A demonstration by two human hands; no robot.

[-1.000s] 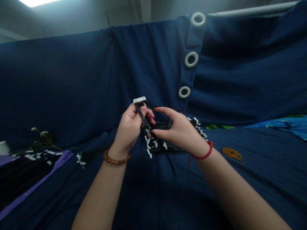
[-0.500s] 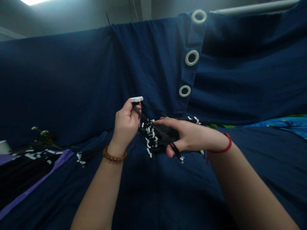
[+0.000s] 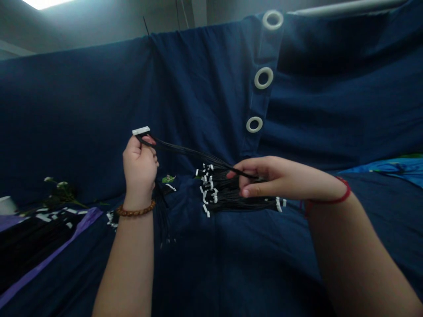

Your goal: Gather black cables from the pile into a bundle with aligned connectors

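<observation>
The left hand (image 3: 139,167) stood upright and curled closed at left, while the right hand (image 3: 274,178) reached leftward, nearly pinched shut, well apart.

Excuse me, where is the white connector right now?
In the head view, the white connector is pinched in the left hand, left of the black wire bundle.

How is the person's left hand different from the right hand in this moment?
The left hand is raised and pinches a white connector, while the right hand is lower, stretched sideways, and pinches black wires. The left wrist has a wooden bead bracelet; the right wrist has a red cord. Both hands are bare, and the wires run between them.
</observation>
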